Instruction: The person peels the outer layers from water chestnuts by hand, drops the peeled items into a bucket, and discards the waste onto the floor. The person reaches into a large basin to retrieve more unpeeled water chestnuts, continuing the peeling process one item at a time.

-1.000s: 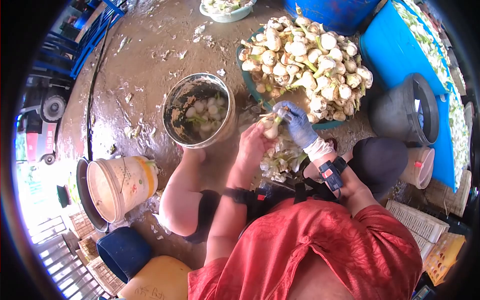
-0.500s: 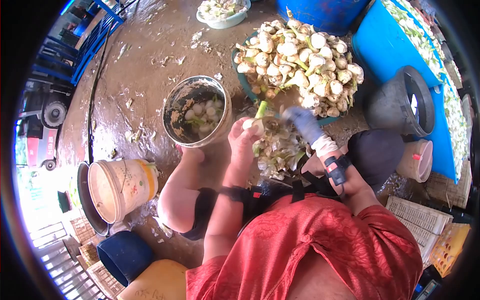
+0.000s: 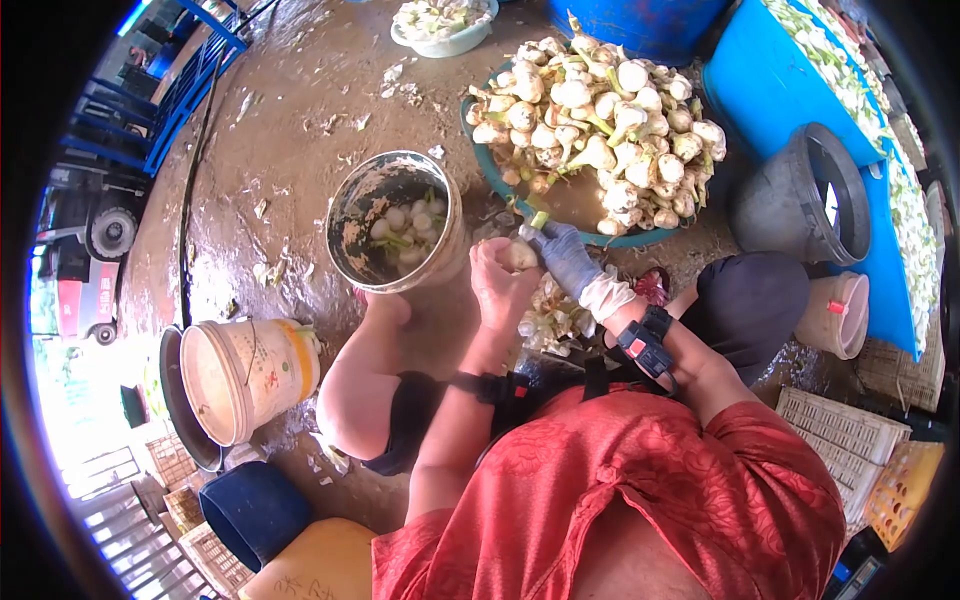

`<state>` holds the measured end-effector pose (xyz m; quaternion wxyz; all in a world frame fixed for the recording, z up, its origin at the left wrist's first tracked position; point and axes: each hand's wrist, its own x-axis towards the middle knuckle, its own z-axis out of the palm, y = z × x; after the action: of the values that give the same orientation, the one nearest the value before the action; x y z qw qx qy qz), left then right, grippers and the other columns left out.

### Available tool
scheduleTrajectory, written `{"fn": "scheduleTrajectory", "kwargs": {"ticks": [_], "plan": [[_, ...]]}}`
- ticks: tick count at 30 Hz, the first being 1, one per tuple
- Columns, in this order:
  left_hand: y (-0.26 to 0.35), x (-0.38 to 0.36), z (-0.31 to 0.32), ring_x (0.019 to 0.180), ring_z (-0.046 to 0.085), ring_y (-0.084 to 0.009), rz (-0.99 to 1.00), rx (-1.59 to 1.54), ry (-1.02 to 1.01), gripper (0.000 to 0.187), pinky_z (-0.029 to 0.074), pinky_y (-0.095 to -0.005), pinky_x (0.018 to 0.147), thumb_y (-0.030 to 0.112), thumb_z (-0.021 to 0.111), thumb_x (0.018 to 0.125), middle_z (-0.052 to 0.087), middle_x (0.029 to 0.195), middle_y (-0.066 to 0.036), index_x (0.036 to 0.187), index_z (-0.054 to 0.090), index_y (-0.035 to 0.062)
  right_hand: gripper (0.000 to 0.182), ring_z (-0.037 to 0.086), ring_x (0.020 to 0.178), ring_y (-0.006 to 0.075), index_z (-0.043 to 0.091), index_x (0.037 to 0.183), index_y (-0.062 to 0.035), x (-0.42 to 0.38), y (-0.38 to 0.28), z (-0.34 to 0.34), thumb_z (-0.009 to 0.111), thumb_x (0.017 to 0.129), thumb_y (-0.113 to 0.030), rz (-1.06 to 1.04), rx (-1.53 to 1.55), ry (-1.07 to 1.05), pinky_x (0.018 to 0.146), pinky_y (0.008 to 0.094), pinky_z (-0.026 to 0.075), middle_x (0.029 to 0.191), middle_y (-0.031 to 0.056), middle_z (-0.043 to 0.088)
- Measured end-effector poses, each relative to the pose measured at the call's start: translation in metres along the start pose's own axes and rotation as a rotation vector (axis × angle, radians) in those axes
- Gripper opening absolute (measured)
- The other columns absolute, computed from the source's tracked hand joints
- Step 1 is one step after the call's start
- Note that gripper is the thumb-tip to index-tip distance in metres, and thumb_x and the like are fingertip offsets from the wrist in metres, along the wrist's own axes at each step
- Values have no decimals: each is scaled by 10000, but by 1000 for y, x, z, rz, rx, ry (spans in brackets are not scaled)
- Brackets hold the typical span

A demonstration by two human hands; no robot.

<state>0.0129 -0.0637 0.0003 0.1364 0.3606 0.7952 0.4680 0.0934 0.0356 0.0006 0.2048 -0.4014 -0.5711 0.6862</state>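
Note:
My left hand [image 3: 503,285], bare, is closed around a garlic bulb [image 3: 521,256] with a short green stem pointing away from me. My right hand [image 3: 566,260], in a blue-grey glove with a white cuff, presses against the same bulb and the base of its stem, fingers curled; anything else inside them is hidden. Below the hands lies a heap of peeled-off garlic skins [image 3: 550,318]. Just beyond is a wide green basin [image 3: 484,165] piled with unpeeled garlic bulbs [image 3: 600,125]. Left of my hands, a tilted bucket [image 3: 449,235] contains several peeled white bulbs [image 3: 408,228].
A grey bucket [image 3: 775,215] and blue bins [image 3: 790,95] stand at the right. On the left are a white bucket [image 3: 270,375] and a dark blue container [image 3: 255,510]. A pale basin [image 3: 445,45] sits far off on the wet, littered floor [image 3: 270,150].
My gloved right hand has come left and down from beside the large basin onto the bulb. The left hand has shifted slightly right and turned, still gripping the bulb.

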Motion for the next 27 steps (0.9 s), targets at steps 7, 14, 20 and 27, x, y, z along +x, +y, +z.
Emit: {"fn": "scheduleTrajectory", "kwargs": {"ticks": [7, 14, 20, 27], "plan": [[13, 6, -16, 779, 574, -157, -331, -474, -80, 543, 482, -283, 742, 75, 780, 536, 605, 870, -66, 1024, 555, -6, 145, 514, 670, 92, 637, 918, 9, 0, 10, -14, 609, 876, -127, -71, 62, -92, 615, 273, 454, 720, 29, 597], [-7, 12, -16, 738, 633, -222, -482, -1169, -283, 344, 543, -333, 652, 178, 617, 784, 640, 902, -109, 1054, 548, -23, 128, 552, 660, 102, 645, 952, 4, 7, 17, -29, 628, 838, -52, -294, -51, -157, 634, 272, 477, 769, -3, 632], [-2, 15, -12, 660, 592, -192, -736, -1192, -355, 419, 485, -260, 512, 379, 440, 900, 625, 856, -98, 1076, 557, 17, 225, 571, 768, 114, 632, 1004, -14, 1, 7, -29, 687, 796, -79, -238, 57, -216, 713, 278, 480, 882, 46, 650], [3, 9, -10, 644, 537, -111, -466, -769, -305, 425, 453, -235, 531, 331, 645, 811, 581, 878, -44, 1097, 545, 33, 242, 575, 760, 147, 619, 954, -15, -11, 17, -13, 722, 740, -60, -468, -227, -20, 704, 305, 479, 827, 66, 625]]}}
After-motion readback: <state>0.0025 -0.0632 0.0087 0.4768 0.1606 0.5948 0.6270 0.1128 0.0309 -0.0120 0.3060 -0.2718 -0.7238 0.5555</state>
